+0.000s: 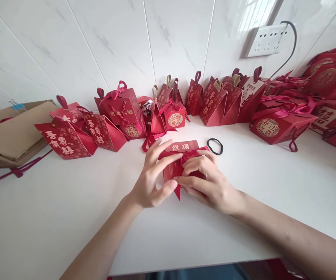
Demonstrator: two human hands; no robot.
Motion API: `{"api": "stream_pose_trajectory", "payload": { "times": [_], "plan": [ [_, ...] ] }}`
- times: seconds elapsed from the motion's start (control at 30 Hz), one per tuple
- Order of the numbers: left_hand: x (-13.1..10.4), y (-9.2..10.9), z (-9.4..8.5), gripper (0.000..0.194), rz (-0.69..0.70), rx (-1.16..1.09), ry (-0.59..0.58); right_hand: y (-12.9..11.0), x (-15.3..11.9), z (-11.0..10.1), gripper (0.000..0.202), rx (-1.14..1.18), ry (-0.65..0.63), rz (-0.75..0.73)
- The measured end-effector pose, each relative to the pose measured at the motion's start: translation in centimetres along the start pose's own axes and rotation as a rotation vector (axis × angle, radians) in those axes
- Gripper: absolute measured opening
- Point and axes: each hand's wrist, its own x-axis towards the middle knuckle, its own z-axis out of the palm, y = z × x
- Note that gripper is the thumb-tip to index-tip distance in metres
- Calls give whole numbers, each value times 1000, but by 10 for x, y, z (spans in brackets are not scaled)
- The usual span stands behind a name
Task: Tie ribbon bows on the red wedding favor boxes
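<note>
A small red gift box [182, 146] with pale printed characters lies on the white table in front of me. A dark red ribbon [178, 192] is tied across it, with a loop near the top and one pointed tail hanging toward me. My left hand [153, 179] is at the box's left side, fingers spread, its index fingertip by the bow and its thumb near the tail. Over the right part of the box, my right hand [210, 181] has its fingers curled on the ribbon at the bow. The knot is partly hidden by the fingers.
Several finished-looking red boxes [214, 103] with ribbon loops stand along the tiled wall. Flat brown cardboard [10, 134] lies at the left. A black hair tie [215, 146] rests behind my right hand. More red boxes [329, 77] are piled at the right, below a wall socket [265, 41].
</note>
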Motion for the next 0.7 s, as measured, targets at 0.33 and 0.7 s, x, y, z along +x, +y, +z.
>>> {"api": "stream_pose_trajectory", "payload": {
  "times": [0.33, 0.7],
  "plan": [
    [-2, 0, 5, 40, 100, -8, 75, -3, -1, 1, 12, 86, 16, -53],
    [-4, 2, 7, 25, -40, -83, 53, -9, -2, 0, 11, 123, 37, -55]
  ]
}}
